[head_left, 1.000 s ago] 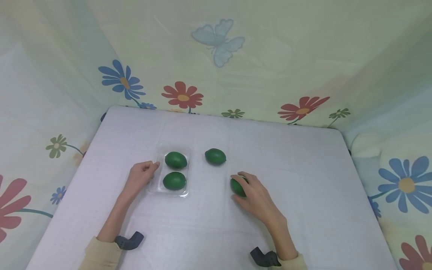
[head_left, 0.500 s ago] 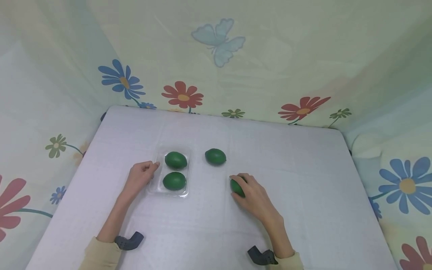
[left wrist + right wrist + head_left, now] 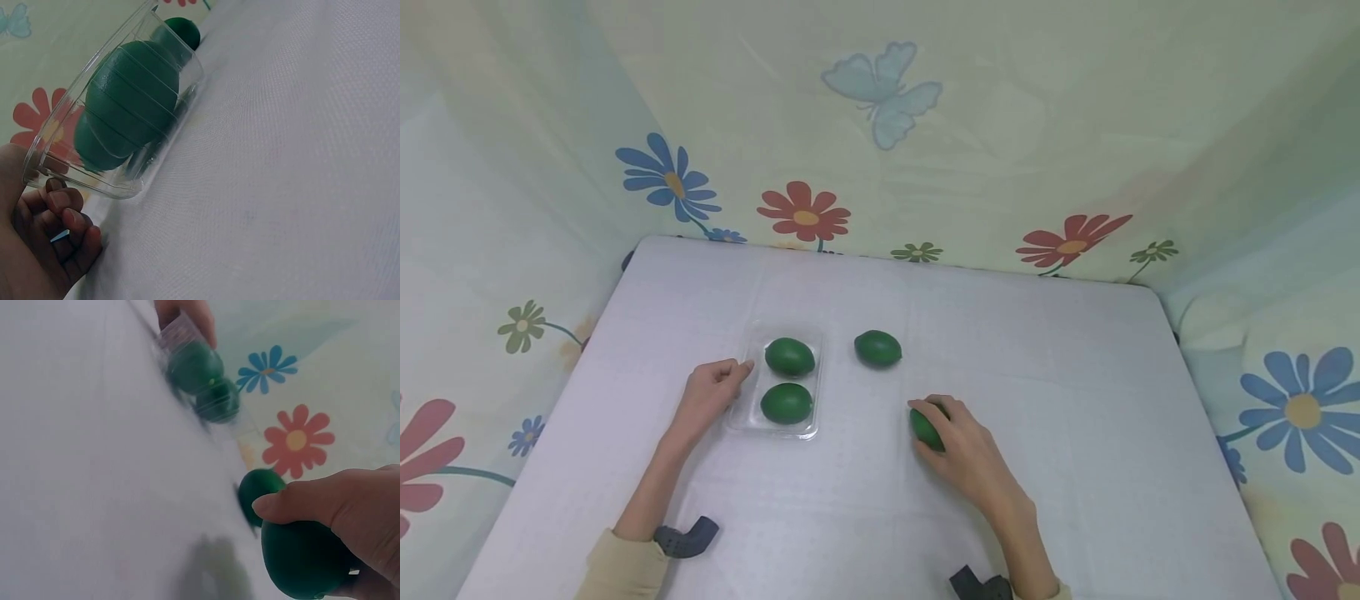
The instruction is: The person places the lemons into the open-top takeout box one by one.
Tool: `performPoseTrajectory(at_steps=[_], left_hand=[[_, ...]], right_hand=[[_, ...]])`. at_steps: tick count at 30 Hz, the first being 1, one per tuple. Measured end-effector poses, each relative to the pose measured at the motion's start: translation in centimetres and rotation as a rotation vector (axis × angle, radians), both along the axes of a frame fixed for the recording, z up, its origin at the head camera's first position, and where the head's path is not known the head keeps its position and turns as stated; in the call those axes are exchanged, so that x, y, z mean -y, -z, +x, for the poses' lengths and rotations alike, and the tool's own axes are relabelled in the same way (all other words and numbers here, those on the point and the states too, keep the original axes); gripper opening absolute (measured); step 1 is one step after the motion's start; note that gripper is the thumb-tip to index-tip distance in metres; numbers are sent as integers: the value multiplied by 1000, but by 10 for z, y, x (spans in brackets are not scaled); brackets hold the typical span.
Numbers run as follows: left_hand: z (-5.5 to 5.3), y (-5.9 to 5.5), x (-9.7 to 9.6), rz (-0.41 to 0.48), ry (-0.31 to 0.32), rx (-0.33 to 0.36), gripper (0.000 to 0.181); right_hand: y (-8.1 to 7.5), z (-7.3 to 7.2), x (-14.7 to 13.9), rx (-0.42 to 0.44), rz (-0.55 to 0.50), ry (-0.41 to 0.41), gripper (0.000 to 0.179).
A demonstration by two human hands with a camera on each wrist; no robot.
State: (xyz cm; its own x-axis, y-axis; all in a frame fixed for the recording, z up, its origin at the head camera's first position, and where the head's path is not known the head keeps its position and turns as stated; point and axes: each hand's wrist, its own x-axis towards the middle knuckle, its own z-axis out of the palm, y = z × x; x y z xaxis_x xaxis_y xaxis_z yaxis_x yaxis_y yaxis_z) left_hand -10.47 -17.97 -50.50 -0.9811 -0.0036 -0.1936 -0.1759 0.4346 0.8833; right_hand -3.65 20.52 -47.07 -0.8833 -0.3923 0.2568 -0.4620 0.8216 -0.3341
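In the head view a clear plastic tray (image 3: 775, 429) lies left of the table's middle with two green limes in it, a far one (image 3: 790, 357) and a near one (image 3: 787, 403). My left hand (image 3: 711, 392) pinches the tray's left rim between thumb and curled fingers; the left wrist view shows the rim (image 3: 81, 184) at the fingertips. My right hand (image 3: 973, 454) grips another lime (image 3: 927, 429), fingers over the top and thumb on the near side. Its far end is hidden under the palm. A loose lime (image 3: 877, 348) lies between tray and right hand, farther back.
A white cloth covers the table (image 3: 865, 517). Flower-printed curtain (image 3: 1000, 125) hangs behind the table and along both sides. Each wrist wears a dark curved mount, on the left (image 3: 687, 537) and on the right (image 3: 979, 583).
My right hand, with the lime in its grip, has shifted slightly toward the near edge. The left hand, tray and loose lime keep their places.
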Motion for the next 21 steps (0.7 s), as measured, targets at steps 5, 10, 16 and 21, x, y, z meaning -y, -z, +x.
performPoseTrajectory(at_steps=[5, 10, 16, 21], left_hand=[[0, 1, 0, -1, -4, -1, 49], [1, 2, 0, -9, -11, -5, 49], [1, 2, -1, -13, -16, -7, 48], [0, 1, -1, -14, -16, -9, 49]], right_hand=[[-17, 13, 4, -49, -29, -48, 62], [-38, 18, 13, -113, -70, -122, 64], [-65, 14, 30, -169, -82, -184, 64], [-80, 0, 45, -170, -76, -218, 60]])
